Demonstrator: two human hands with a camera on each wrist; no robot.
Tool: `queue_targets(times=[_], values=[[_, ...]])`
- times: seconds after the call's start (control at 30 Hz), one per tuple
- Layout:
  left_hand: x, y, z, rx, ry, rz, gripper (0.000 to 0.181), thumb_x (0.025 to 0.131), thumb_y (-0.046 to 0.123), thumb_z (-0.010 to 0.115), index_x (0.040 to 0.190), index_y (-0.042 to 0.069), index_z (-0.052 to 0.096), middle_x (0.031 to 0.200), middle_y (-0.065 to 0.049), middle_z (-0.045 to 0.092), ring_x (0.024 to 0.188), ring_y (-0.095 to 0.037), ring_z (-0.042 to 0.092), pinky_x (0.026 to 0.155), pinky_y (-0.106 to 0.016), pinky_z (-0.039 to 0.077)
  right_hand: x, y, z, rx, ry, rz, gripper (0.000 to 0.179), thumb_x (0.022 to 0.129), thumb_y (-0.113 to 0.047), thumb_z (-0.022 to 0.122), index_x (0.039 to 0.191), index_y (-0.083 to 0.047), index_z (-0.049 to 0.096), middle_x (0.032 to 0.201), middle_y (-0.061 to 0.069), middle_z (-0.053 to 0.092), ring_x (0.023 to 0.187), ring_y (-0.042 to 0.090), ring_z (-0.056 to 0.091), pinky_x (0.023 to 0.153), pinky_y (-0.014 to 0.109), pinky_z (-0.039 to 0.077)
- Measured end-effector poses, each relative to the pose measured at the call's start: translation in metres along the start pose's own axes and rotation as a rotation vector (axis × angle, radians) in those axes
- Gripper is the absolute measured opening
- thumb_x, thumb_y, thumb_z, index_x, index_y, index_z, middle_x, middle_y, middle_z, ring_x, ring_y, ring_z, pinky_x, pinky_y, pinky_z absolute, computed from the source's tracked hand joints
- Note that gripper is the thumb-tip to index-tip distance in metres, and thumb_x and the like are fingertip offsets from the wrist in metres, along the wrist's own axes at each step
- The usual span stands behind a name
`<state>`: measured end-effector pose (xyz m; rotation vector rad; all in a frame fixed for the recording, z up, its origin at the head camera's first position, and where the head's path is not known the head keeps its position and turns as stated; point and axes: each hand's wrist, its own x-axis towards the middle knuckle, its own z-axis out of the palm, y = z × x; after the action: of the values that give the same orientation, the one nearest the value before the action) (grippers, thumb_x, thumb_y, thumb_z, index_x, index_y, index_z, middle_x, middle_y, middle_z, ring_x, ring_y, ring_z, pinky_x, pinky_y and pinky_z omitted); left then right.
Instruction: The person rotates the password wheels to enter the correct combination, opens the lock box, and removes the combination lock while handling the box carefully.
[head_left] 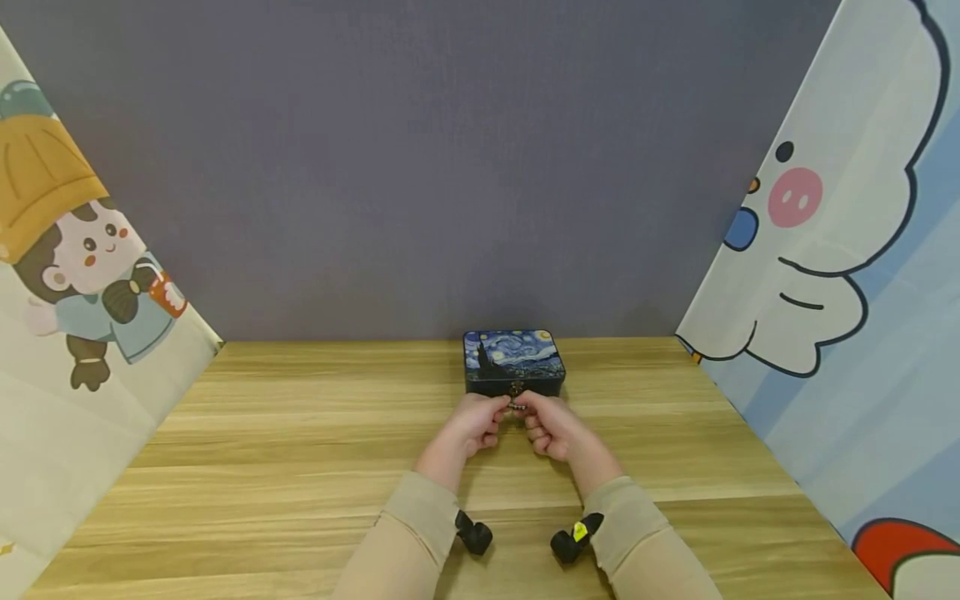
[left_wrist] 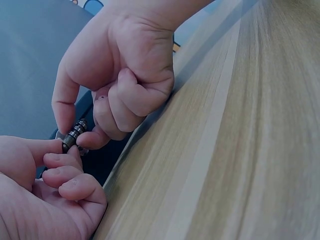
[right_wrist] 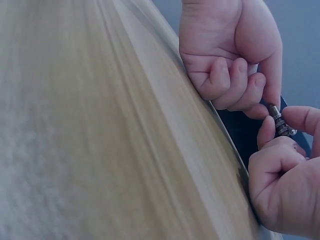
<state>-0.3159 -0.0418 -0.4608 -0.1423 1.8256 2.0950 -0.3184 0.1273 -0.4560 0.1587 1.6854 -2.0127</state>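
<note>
A small dark cylindrical combination lock with ringed dials is at the front of a dark box with a blue swirling night-sky painting on its lid. My left hand pinches one end of the lock between thumb and forefinger. From the other side, my right hand pinches the opposite end, its remaining fingers folded toward the palm. The box's metal clasp shows just above the fingertips, and the lid is down. Fingers partly hide the lock in both wrist views.
The box stands on a wood-grain table near its back edge, close to a grey wall panel. Cartoon-printed panels flank both sides. A small black device shows at each sleeve cuff.
</note>
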Motion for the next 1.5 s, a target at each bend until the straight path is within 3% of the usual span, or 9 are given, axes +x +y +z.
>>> queue_targets(times=[1.5], values=[[-0.0018,0.0000,0.0013,0.026,0.004,0.000,0.027,0.104,0.024,0.060,0.090,0.001,0.060,0.070,0.000,0.046,0.052,-0.010,0.033,0.048,-0.024,0.032,0.0014,0.0016,-0.0019,0.004,0.021,-0.026,0.015,0.088,-0.017,0.065,0.087,-0.003,0.060,0.056,-0.009,0.030,0.043,0.002,0.023,0.038,0.018,0.019]])
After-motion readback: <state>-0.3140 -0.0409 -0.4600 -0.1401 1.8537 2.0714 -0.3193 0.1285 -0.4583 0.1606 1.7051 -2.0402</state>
